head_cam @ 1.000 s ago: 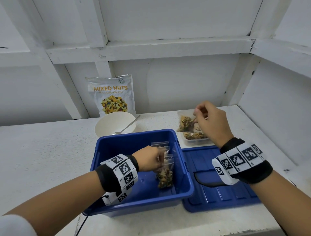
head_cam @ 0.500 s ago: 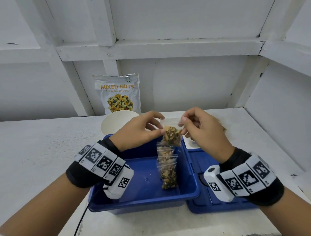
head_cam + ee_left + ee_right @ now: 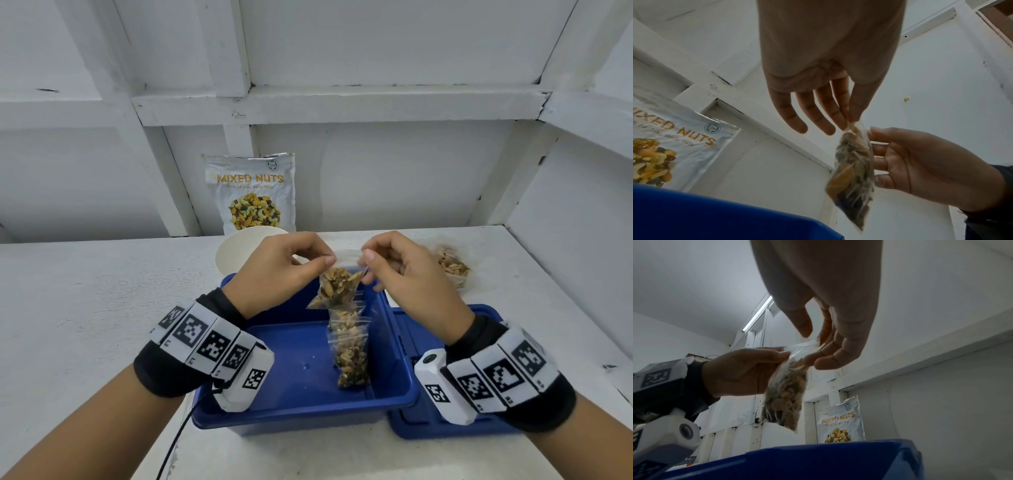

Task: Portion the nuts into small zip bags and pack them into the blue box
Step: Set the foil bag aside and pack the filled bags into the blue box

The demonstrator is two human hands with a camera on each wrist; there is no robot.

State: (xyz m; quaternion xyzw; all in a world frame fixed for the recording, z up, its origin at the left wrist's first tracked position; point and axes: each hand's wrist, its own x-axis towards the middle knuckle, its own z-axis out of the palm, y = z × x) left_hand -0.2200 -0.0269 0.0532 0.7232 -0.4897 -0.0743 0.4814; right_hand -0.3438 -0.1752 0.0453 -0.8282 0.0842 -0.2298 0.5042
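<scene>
On the white counter [image 3: 85, 308], the blue box [image 3: 301, 407] sits nearest, holding two filled zip bags [image 3: 349, 346] at its right side; its blue lid [image 3: 428, 421] lies at 3 o'clock of it. Above the box's far edge, the left hand [image 3: 281, 270] and right hand [image 3: 407, 274] each pinch a top corner of a small zip bag of nuts [image 3: 337, 286], hanging between them. Farther, at 12 o'clock, stand a white bowl [image 3: 236, 253] and the mixed nuts pouch [image 3: 251, 192]; more filled bags [image 3: 450, 265] lie at 2 o'clock.

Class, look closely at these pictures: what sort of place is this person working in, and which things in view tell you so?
Probably a plain storeroom or shed used for packing snacks: bare white painted walls with wooden framing, a rough white worktop, and packing supplies, namely a mixed nuts pouch and a blue box.
</scene>
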